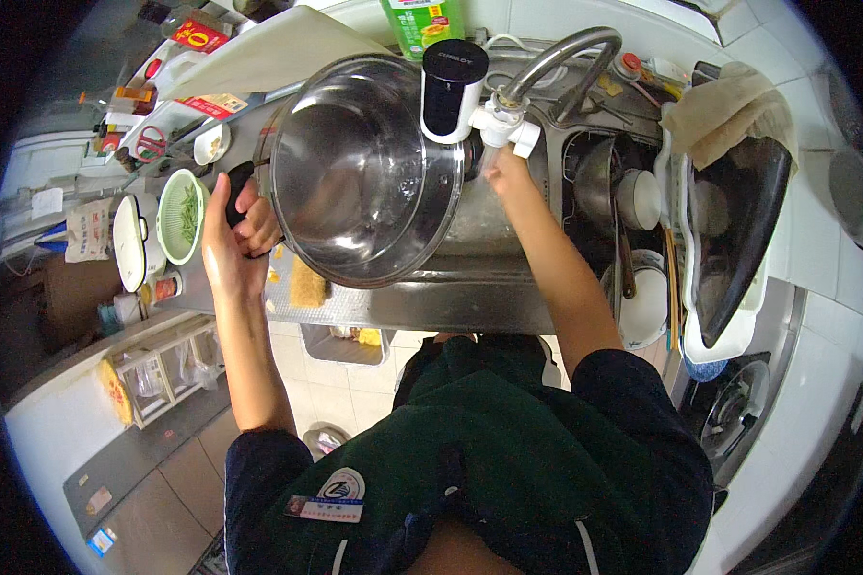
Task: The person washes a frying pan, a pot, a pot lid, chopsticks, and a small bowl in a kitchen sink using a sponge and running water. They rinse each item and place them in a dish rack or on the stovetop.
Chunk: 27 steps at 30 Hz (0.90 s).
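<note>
My left hand (241, 226) grips the black handle (239, 188) of a large, shiny metal pan (352, 172). The pan is tilted, its bright inside facing me, over the left part of the steel sink (485, 230). My right hand (505, 172) is beneath the white water filter (503, 126) on the tap, close to the pan's right edge and a small black part there. Its fingers are blurred and partly hidden by the filter outlet, so their grip is unclear. A curved metal spout (568, 50) carries the filter, whose black-topped cartridge (454, 90) overlaps the pan's rim.
A yellow sponge (307, 282) lies on the counter edge. Left are a green colander (182, 218) of green beans and a white container (131, 243). Pots and a white bowl (644, 302) sit at right, near a propped black pan (744, 244). A detergent bottle (424, 27) stands behind.
</note>
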{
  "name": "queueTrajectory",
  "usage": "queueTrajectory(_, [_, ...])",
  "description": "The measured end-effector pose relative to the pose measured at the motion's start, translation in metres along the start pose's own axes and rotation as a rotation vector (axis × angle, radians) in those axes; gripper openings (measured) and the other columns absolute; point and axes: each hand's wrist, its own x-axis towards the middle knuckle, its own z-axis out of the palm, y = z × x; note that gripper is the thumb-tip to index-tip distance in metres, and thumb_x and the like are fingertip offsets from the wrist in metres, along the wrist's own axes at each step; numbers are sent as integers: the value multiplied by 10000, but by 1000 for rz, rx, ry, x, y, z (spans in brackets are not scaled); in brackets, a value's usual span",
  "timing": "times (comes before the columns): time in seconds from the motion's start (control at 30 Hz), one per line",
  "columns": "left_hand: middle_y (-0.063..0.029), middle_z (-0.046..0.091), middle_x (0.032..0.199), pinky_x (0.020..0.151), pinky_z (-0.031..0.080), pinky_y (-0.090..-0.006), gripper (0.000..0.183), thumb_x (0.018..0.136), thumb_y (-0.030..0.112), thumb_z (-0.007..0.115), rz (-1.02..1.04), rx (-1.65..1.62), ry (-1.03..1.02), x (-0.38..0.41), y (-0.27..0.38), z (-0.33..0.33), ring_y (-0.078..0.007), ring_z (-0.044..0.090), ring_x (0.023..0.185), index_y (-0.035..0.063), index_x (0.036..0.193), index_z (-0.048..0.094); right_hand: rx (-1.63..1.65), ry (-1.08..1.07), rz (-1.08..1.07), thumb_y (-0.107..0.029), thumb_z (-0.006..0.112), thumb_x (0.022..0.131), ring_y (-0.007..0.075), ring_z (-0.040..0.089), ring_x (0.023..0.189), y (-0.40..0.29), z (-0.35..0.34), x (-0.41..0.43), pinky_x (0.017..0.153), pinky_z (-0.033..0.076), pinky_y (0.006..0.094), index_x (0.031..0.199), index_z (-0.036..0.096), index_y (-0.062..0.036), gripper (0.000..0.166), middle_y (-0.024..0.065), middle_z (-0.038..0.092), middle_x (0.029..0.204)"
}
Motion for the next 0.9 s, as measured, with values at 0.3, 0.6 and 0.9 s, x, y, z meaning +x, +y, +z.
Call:
queueTrajectory(0.3, [84, 261, 492, 338, 120, -194, 304, 922, 370, 438, -34, -29, 23, -38, 11, -8, -24, 171, 372, 129, 745, 384, -291, 33, 137, -219, 522, 891, 122, 573, 604, 4, 10, -69, 480, 451, 247, 971, 554, -58, 183, 29, 605, 745])
queueTrajectory(0.6, [88, 236, 494, 332, 137, -183, 305, 934, 340, 406, -32, -95, 9, -46, 18, -8, -16, 159, 372, 115, 730, 386, -376, -394, 262, -354, 522, 881, 81, 363, 394, -23, 32, -81, 371, 298, 229, 754, 481, -95, 292, -13, 434, 527])
queueTrajectory(0.9, [81, 269, 495, 326, 164, -171, 293, 939, 310, 395, -138, -279, -88, -29, 17, -18, -16, 196, 373, 107, 728, 397, 43, -818, 585, -282, 518, 892, 58, 291, 384, -50, -6, -87, 374, 241, 207, 627, 414, -106, 335, -56, 345, 504])
